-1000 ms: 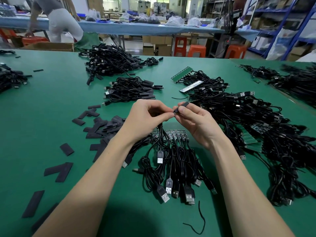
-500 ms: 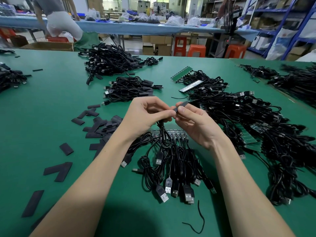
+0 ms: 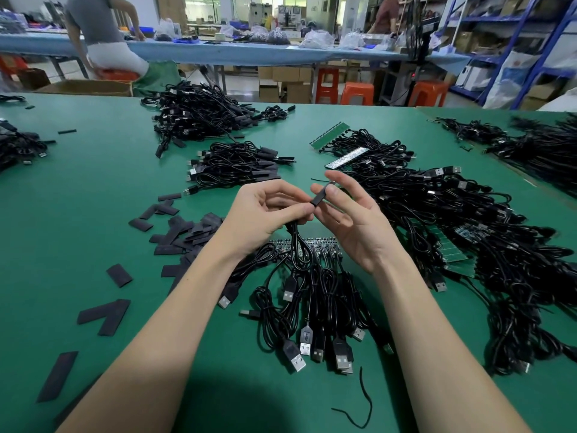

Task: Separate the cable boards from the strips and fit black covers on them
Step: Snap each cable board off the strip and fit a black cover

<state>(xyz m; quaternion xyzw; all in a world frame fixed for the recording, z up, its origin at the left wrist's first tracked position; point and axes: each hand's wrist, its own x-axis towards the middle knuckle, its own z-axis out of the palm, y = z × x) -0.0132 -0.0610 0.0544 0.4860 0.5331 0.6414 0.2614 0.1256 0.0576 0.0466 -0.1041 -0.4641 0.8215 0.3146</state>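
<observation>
Above the middle of the green table point(image 3: 78, 189), my left hand point(image 3: 268, 210) grips a black cable just behind its board end. My right hand point(image 3: 352, 220) pinches the black cover point(image 3: 320, 196) sitting over that end between thumb and forefinger, with the other fingers spread and the palm facing me. A small metal tip shows past the cover's far end. Below my hands a strip of cable boards point(image 3: 312, 243) lies flat, its USB cables point(image 3: 312, 307) trailing towards me. Loose black covers point(image 3: 184, 232) lie scattered to the left.
Two piles of covered cables point(image 3: 237, 164) point(image 3: 199, 115) lie beyond my hands. A large heap of cables on green strips point(image 3: 468, 232) fills the right side, with empty strips point(image 3: 331, 135) at its far end. A person point(image 3: 103, 35) sits at the far table.
Both hands have lifted slightly. My right hand has spread its fingers and turned its palm up while still pinching the cover. The person at the back has sat down.
</observation>
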